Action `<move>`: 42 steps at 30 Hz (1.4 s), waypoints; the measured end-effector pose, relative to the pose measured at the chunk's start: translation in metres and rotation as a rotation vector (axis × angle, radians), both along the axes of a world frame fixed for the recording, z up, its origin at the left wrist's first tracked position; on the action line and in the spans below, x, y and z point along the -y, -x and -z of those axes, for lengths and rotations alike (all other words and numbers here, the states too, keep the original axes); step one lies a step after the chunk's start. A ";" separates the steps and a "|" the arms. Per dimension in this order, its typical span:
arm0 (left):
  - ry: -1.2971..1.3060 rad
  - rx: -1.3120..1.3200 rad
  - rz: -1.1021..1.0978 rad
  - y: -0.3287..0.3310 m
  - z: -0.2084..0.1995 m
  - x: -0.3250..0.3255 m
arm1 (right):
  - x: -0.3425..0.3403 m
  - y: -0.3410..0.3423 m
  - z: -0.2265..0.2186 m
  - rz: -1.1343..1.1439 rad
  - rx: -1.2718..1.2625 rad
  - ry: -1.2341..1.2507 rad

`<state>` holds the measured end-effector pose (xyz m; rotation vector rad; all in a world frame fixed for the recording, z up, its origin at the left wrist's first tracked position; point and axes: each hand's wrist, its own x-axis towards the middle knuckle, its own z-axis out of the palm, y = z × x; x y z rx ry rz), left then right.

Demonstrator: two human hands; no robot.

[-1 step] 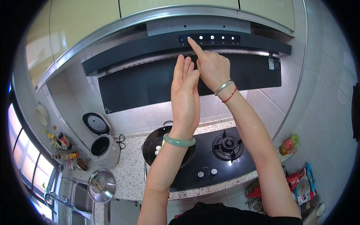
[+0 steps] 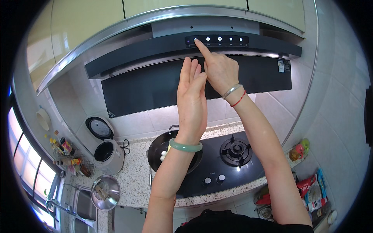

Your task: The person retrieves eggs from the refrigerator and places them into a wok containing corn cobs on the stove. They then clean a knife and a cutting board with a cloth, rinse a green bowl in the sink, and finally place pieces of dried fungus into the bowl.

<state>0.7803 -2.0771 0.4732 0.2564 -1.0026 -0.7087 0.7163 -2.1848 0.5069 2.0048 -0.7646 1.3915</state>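
My right hand [image 2: 220, 70] reaches up to the dark range hood [image 2: 134, 57], its index finger stretched onto the left part of the lit control panel [image 2: 225, 40]. The other fingers are curled, and it holds nothing. Beside it, my left hand [image 2: 191, 91] is raised in front of the hood's black lower panel [image 2: 143, 91], fingers straight and close together, palm turned to the right, and nothing in it. Below that arm a black wok [image 2: 157, 145] sits on the left of the gas hob [image 2: 217, 165]. White egg-like rounds [image 2: 163, 156] lie in the wok, partly hidden by my left forearm.
On the speckled counter at left stands a rice cooker [image 2: 110, 157] with its lid raised. A steel bowl [image 2: 105, 192] with something pale inside is by the sink [image 2: 84, 204]. A bare burner [image 2: 236, 150] is on the right; bottles fill a rack [image 2: 75, 161]. Cabinets [image 2: 89, 23] hang above.
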 end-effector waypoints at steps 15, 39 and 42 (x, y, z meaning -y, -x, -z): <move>-0.013 0.076 0.192 0.035 0.014 -0.008 | -0.039 0.073 0.027 -0.249 0.328 -0.154; -0.680 -0.245 -0.012 -0.018 0.254 -0.053 | -0.078 0.012 0.281 -0.978 0.583 -1.415; -0.712 -0.292 -0.095 -0.040 0.272 -0.064 | -0.081 -0.011 0.303 -1.001 0.554 -1.494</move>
